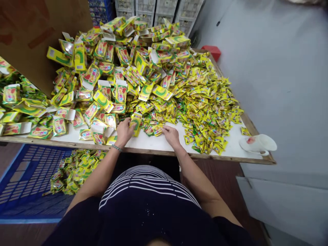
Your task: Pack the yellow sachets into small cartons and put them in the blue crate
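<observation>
My left hand (124, 131) is closed around a small yellow and green carton (136, 123), held upright just above the table's front part. To its right, my right hand (171, 135) has its thumb and fingertips pinched at a small yellow candy sachet (158, 130) on the white tabletop (151, 140). A large heap of similar sachets (205, 109) spreads to the right of my hands. Behind and left of them lies a tall pile of yellow cartons (102, 73), several with white flaps standing up.
A white plastic cup (261, 141) lies on its side at the table's right corner. Below the left edge stands a blue crate (28, 191) with yellow packs. A big cardboard box (38, 30) rises at the left. Behind are stacked grey crates (146, 8).
</observation>
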A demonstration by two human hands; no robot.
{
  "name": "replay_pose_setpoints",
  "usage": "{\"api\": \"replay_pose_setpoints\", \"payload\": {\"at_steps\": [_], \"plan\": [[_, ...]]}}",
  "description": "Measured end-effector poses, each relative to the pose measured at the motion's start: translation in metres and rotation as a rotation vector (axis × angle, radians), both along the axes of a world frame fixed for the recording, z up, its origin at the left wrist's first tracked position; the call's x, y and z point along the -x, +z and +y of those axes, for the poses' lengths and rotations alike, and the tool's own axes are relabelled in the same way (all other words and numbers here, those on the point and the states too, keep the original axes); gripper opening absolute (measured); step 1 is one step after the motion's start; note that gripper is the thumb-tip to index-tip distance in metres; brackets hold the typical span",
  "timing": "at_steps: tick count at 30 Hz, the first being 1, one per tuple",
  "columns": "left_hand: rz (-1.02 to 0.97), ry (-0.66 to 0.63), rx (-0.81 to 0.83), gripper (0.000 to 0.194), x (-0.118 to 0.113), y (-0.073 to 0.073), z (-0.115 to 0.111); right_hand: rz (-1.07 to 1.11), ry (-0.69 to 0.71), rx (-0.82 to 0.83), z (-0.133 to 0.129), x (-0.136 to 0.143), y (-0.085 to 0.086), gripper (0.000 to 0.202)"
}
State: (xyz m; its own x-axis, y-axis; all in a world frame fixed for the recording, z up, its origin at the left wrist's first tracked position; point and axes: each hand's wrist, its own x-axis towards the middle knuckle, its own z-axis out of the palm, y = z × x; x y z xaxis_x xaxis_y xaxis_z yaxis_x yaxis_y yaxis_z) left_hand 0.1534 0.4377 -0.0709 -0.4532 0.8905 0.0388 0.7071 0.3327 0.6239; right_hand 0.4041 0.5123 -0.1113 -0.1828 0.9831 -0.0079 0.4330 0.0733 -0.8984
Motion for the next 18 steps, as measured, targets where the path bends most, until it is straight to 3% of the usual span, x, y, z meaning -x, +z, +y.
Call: {"api": "replay_pose_setpoints", "payload": {"at_steps": [4,9,12,18], "plan": [[-0.292,-0.078,-0.062,0.041,0.001,-0.006,-0.029,0.023,-0.097,-0.054,-0.006,-0.002,0.01,0.033],[-0.548,-0.217,-0.075,0.042,-0.009,-0.018,-0.044,0.277,-0.016,-0.046,-0.013,0.032,0.037,0.037],[-0.63,-0.186,-0.124,0.041,-0.013,-0.019,-0.044,0.27,0.14,-0.058,-0.014,0.048,0.049,0.034],[-1.057,-0.045,-0.271,0.054,-0.009,-0.01,-0.042,0.402,0.047,-0.054,-0.015,0.045,0.062,0.031]]}}
